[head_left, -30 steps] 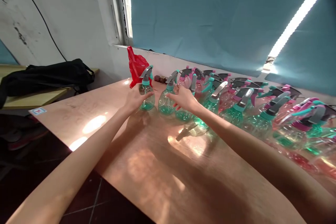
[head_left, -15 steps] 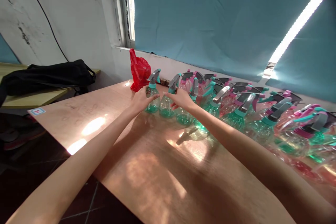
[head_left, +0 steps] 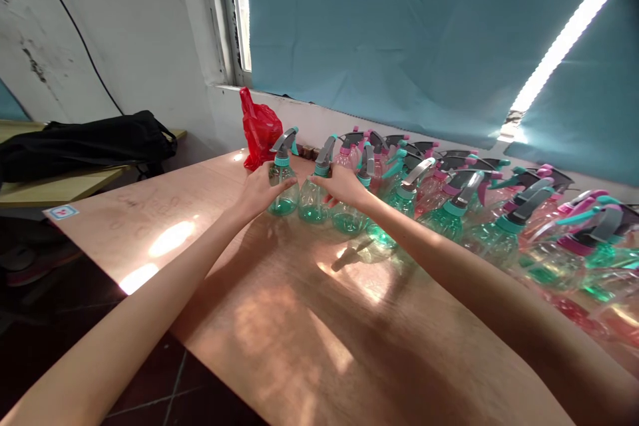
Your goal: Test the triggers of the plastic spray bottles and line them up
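Note:
My left hand (head_left: 260, 188) is closed round the side of a clear green spray bottle (head_left: 286, 206) at the left end of the front row, its thumb across the front. This bottle stands upright with a grey and teal trigger head. Just to its right is a second green spray bottle (head_left: 312, 212). My right hand (head_left: 344, 185) grips that one near the neck, thumb towards me; some of its fingers are hidden. Behind and below the right hand stands a third green spray bottle (head_left: 348, 221).
Many green and pink spray bottles (head_left: 446, 219) stand packed along the wall to the right. A red plastic bag (head_left: 260, 133) sits at the table's (head_left: 239, 319) far end. A black bag (head_left: 94, 143) lies on a yellow bench at left. A blue curtain (head_left: 379, 33) hangs behind.
The whole view has shifted slightly, so everything appears a little further left. Both hands stay at the same two spray bottles.

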Demonstrator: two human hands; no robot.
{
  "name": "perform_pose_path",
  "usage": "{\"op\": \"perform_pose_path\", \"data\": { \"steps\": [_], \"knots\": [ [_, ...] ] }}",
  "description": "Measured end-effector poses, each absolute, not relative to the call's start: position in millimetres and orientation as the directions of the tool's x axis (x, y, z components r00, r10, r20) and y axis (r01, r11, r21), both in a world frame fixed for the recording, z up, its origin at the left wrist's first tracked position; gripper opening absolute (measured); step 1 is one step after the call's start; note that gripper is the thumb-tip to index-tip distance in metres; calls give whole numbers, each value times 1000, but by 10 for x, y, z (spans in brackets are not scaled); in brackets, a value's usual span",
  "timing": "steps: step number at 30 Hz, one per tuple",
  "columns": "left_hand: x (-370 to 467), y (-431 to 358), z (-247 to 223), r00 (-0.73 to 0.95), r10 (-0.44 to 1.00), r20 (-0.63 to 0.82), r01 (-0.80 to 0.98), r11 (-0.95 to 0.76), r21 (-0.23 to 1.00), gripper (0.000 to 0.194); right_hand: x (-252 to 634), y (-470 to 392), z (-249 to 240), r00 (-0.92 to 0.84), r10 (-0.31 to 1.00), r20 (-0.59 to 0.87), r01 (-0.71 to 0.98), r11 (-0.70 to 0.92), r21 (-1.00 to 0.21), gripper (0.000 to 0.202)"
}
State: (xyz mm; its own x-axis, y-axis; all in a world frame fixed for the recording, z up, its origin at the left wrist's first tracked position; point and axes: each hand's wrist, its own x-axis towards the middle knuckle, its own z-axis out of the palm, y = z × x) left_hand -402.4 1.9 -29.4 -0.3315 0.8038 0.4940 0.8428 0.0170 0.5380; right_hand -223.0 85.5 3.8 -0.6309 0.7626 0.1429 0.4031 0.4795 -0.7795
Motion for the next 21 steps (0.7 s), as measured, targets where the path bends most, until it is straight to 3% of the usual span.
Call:
{"op": "perform_pose_path", "data": {
  "steps": [10,18,21],
  "knots": [
    [-3990,-165,-328,-365,799,477,839,60,541,89,-2216,785,-2,-646,734,209,399,558,-727,42],
    [-3646,-702,-273,-443,708,550,815,62,576,69,-1894,256,-3,-657,674,338,444,708,-549,50],
    [-3297,-918,-250,-409,730,547,801,1,598,59,-1533,-6,-34,-679,649,343,455,738,-498,43]
  ]
}}
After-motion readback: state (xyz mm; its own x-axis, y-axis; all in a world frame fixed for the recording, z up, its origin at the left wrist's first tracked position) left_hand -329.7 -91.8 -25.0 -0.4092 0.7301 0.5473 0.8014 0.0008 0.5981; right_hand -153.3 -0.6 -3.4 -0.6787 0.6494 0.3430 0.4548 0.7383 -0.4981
